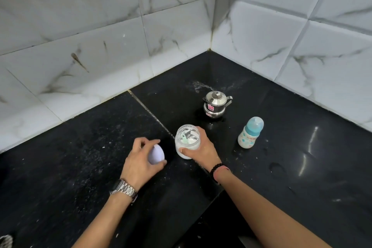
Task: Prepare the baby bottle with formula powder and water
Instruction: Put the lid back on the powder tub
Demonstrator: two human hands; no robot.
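At the middle of the black counter (261,167), the open formula jar (187,141) stands with the right hand (203,148) wrapped round its side, thumb to the front and fingers curled behind. White powder fills the lower part, and a pale green scoop (186,139) lies inside. At nine o'clock from the jar, just beside it, the left hand (141,162) holds the jar's pale lid (156,155) in curled fingers, tilted on edge, close over the counter.

My reading is that the jar has just been opened and the lid is on its way to being set down. The baby bottle (250,133) stands upright at three o'clock from the jar, well apart, with its blue cap and teat in place, so no powder can go in yet. The steel kettle (216,104) sits lidded at one o'clock, near the wall corner.

Next, the lid needs a resting place, then the bottle must be uncapped before scooping.

Open counter spreads toward eight and nine o'clock for the lid. Tiled walls close off twelve and two o'clock. At six o'clock the counter's front edge cuts in between the forearms, so anything set down should stay clear of it.
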